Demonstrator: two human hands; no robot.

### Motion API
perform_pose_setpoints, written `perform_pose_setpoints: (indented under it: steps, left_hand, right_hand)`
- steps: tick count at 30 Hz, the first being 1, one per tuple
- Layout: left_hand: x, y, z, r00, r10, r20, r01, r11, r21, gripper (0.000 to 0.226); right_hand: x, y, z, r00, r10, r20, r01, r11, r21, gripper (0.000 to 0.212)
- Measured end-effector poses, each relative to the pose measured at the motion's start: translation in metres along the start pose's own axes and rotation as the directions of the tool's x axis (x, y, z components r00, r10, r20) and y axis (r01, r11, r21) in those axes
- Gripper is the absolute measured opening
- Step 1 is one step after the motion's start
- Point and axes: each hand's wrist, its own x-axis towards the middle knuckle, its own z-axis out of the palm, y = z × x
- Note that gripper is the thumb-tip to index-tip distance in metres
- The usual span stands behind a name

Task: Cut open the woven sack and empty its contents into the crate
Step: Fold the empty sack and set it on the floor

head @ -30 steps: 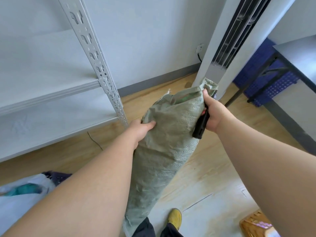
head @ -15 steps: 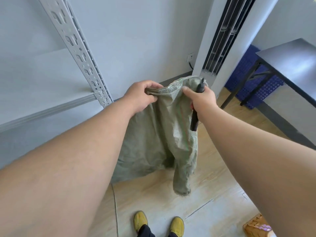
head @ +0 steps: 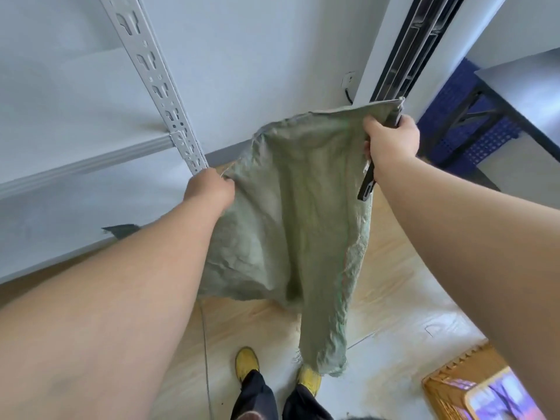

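Head view: limp pale-green woven sack (head: 297, 207) hangs flat above the wooden floor (head: 391, 268), held up by two corners. Left hand (head: 209, 189) pinches its left edge; right hand (head: 391, 140) grips the far right corner together with a black-handled cutter (head: 367, 184). No legible writing appears.

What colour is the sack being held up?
Pale grey-green, woven sack, seen in the head view, the only one.
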Motion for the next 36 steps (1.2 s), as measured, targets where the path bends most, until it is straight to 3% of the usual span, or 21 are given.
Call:
perform_pose_setpoints:
  steps: [3, 6, 8, 10, 12, 14, 16, 18, 20, 23, 26, 28, 30, 33, 36]
  left_hand:
    - [-0.001, 0.032, -0.016, 0.999, -0.029, 0.023, 0.035, 0.94, -0.339, 0.028]
    - [-0.007, 0.06, -0.039, 0.973, 0.209, 0.096, -0.161, 0.917, -0.365, 0.011]
    - [-0.011, 0.075, -0.054, 0.92, 0.364, 0.147, -0.283, 0.874, -0.395, 0.012]
    - [-0.016, 0.084, -0.068, 0.881, 0.436, 0.182, -0.305, 0.819, -0.486, 0.022]
    - [-0.017, 0.083, -0.078, 0.86, 0.475, 0.187, -0.315, 0.781, -0.539, 0.027]
    - [-0.016, 0.074, -0.088, 0.837, 0.505, 0.21, -0.396, 0.824, -0.404, 0.04]
    - [-0.015, 0.057, -0.099, 0.841, 0.435, 0.323, -0.468, 0.883, 0.03, 0.059]
    - [-0.013, 0.037, -0.105, 0.877, 0.316, 0.362, -0.455, 0.786, 0.418, 0.058]
    - [-0.011, 0.017, -0.11, 0.901, 0.217, 0.375, -0.404, 0.733, 0.547, 0.051]
    - [-0.012, -0.003, -0.112, 0.924, 0.154, 0.351, -0.34, 0.751, 0.566, 0.043]
    - [-0.01, -0.003, -0.108, 0.95, 0.199, 0.24, -0.289, 0.849, 0.441, 0.036]
    - [-0.011, 0.008, -0.107, 0.969, 0.192, 0.152, -0.224, 0.948, 0.226, 0.036]
    - [-0.01, 0.02, -0.108, 0.995, 0.096, 0.039, -0.093, 0.994, -0.065, 0.031]
    - [-0.009, 0.025, -0.121, 0.99, -0.134, -0.038, 0.098, 0.863, -0.495, 0.026]
    - [-0.005, 0.022, -0.129, 0.965, -0.256, -0.047, 0.162, 0.731, -0.663, 0.037]
  right_hand:
    - [-0.024, 0.0, 0.02, 0.971, -0.073, 0.228, 0.087, 0.995, -0.049, 0.036]
    - [-0.051, -0.005, 0.037, 0.861, -0.065, 0.505, 0.14, 0.984, -0.111, 0.053]
    - [-0.062, -0.009, 0.047, 0.792, -0.058, 0.607, 0.158, 0.981, -0.113, 0.043]
    - [-0.066, -0.012, 0.055, 0.802, -0.061, 0.594, 0.147, 0.984, -0.099, 0.027]
    - [-0.065, -0.014, 0.058, 0.878, -0.044, 0.477, 0.116, 0.985, -0.124, 0.021]
    - [-0.06, -0.016, 0.057, 0.929, -0.017, 0.371, 0.075, 0.987, -0.143, 0.015]
    - [-0.053, -0.016, 0.051, 0.952, 0.026, 0.304, 0.015, 0.991, -0.131, 0.013]
    - [-0.045, -0.018, 0.044, 0.969, 0.059, 0.239, -0.037, 0.995, -0.097, 0.012]
    - [-0.036, -0.019, 0.039, 0.982, 0.099, 0.159, -0.093, 0.995, -0.041, 0.012]
    - [-0.031, -0.021, 0.037, 0.983, 0.157, 0.097, -0.16, 0.987, 0.024, 0.029]
    - [-0.032, -0.021, 0.044, 0.987, 0.116, 0.113, -0.118, 0.993, 0.017, 0.047]
    - [-0.04, -0.024, 0.051, 0.989, 0.07, 0.131, -0.07, 0.998, -0.008, 0.063]
    - [-0.05, -0.027, 0.058, 0.986, 0.037, 0.162, -0.032, 0.999, -0.033, 0.062]
    - [-0.062, -0.033, 0.066, 0.976, -0.066, 0.206, 0.08, 0.995, -0.057, 0.036]
    - [-0.07, -0.043, 0.065, 0.97, -0.173, 0.171, 0.182, 0.983, -0.035, 0.021]
